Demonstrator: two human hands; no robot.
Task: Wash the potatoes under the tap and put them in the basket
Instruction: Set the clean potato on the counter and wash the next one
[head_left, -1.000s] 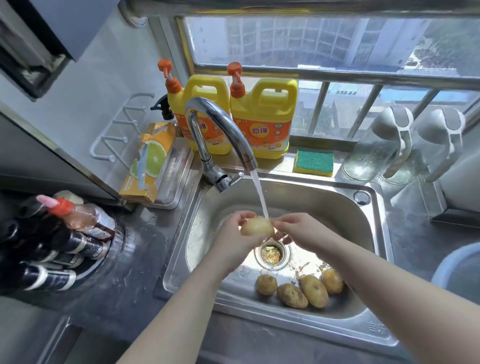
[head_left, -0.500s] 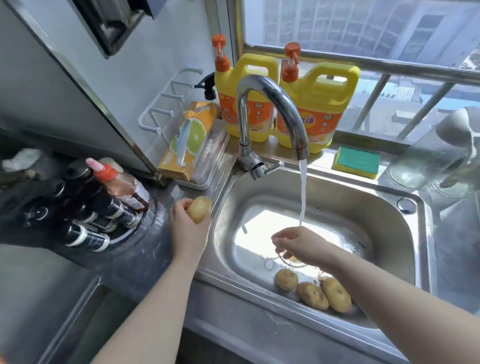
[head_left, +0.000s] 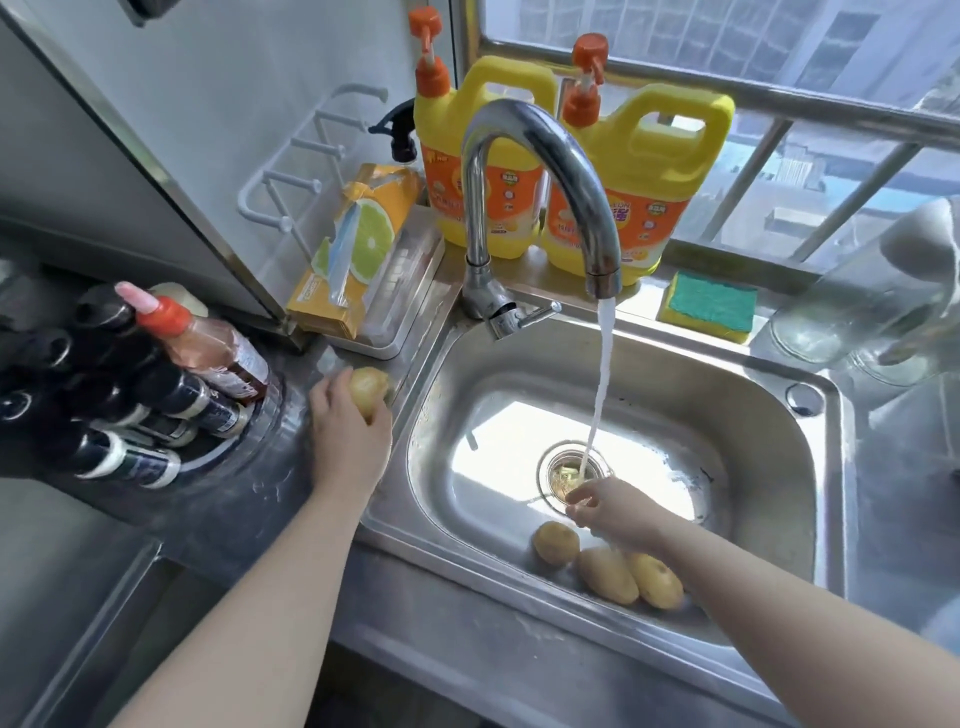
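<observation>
Left hand (head_left: 348, 436) wraps 1 wet potato (head_left: 368, 387), firm, likely slippery. Right hand (head_left: 615, 512) is loose and empty by 3 potatoes (head_left: 608, 574); grip mid-body.

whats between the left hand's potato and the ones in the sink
Only the sink's left rim and bare basin floor separate the held potato from the three potatoes, head view.
</observation>
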